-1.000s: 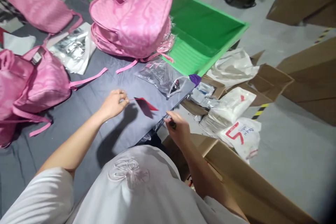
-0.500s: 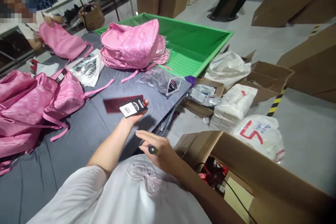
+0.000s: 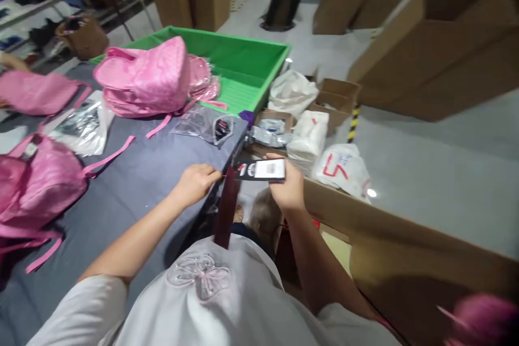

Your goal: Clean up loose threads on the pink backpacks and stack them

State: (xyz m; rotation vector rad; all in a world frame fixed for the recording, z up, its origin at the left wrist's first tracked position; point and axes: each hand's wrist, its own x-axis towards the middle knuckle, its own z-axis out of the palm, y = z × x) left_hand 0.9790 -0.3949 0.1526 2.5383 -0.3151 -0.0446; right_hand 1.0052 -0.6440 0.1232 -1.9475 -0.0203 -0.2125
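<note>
My right hand point(image 3: 287, 189) grips a black hang tag point(image 3: 263, 170) with a white barcode label, held level beyond the table's near corner. My left hand point(image 3: 195, 183) is pinched shut on the top of a dark red card point(image 3: 225, 208) that hangs down at the edge of the grey table point(image 3: 133, 184). The two hands are close together, the tag's left end almost meeting the red card. A clear plastic bag point(image 3: 205, 125) lies on the table just beyond my left hand.
Pink backpacks lie on the table, one point(image 3: 146, 78) at the far end and one point(image 3: 38, 181) at the left. A green bin point(image 3: 239, 67) stands behind the table. Open cardboard boxes point(image 3: 389, 248) and white bags point(image 3: 343, 168) sit on the floor to the right.
The black tag has passed from my left hand to my right. My left hand now pinches the dark red card, which hangs at the table edge. The view has swung right.
</note>
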